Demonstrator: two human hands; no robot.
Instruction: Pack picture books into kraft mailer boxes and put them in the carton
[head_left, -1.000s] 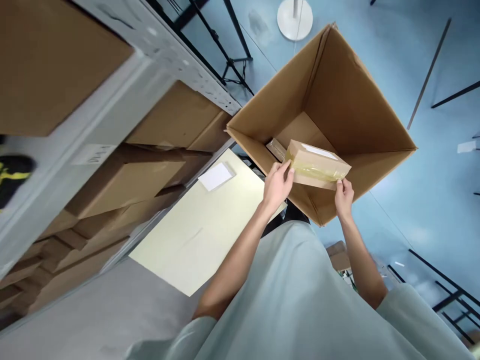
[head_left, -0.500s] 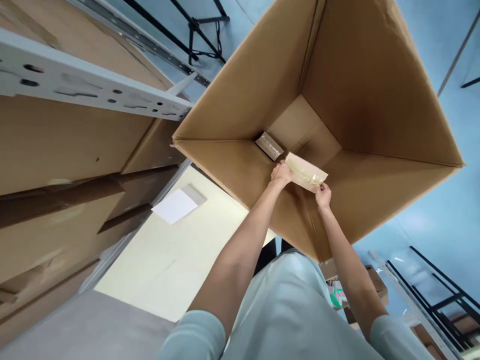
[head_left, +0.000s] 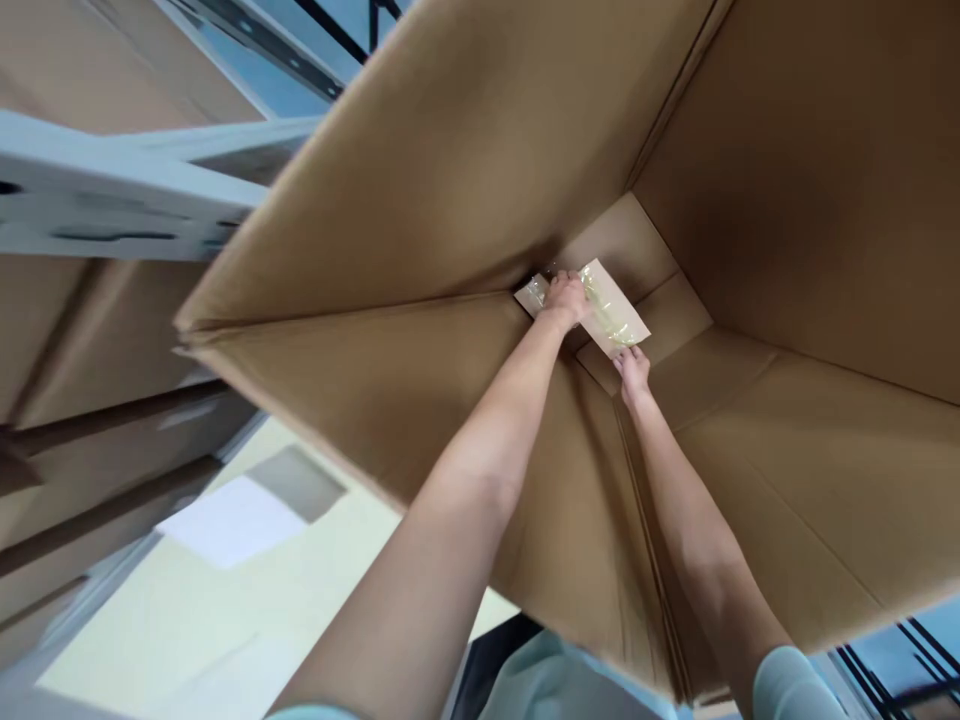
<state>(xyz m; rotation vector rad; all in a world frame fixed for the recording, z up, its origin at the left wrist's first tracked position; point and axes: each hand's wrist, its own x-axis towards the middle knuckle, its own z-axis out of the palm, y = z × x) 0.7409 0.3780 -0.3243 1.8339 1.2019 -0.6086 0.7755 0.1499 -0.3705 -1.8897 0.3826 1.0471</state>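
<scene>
At frame centre, a taped carton (head_left: 616,306) is held between the left hand (head_left: 567,299) and right hand (head_left: 634,371). Both hands are surrounded by a large cardboard box (head_left: 480,180).

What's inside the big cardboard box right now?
The box holds a taped package gripped between the left hand and right hand, plus another package near a corner, partly hidden by the left hand. The bottom beneath the taped package is covered from view.
</scene>
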